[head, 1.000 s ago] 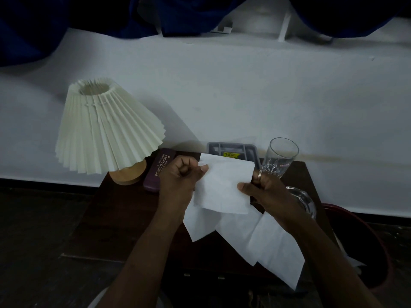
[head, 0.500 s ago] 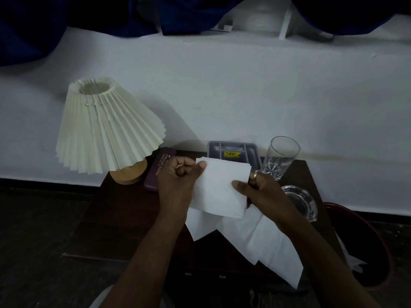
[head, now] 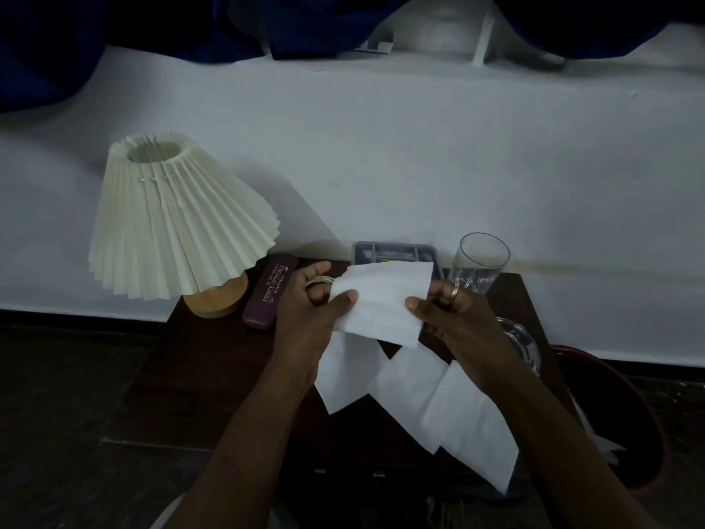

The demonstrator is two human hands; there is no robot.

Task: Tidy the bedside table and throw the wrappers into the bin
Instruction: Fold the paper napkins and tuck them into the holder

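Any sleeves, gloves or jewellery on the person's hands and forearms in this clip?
No gloves and no sleeves: both forearms are bare as far as the frame shows. The right hand wears a metallic ring on one finger. The left hand shows no ring or watch.

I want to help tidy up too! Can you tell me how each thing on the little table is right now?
Tissue strip: unfolded, held up by both hands, its tail trailing onto the table.
Left hand: pinching the tissue's left edge.
Right hand: pinching its right edge.
Lamp: upright, unlit.
Glasses case: shut, lying flat.
Drinking glass: upright, looks empty.
Grey tray: open, contents unclear.
Red bin: open, with white paper inside.
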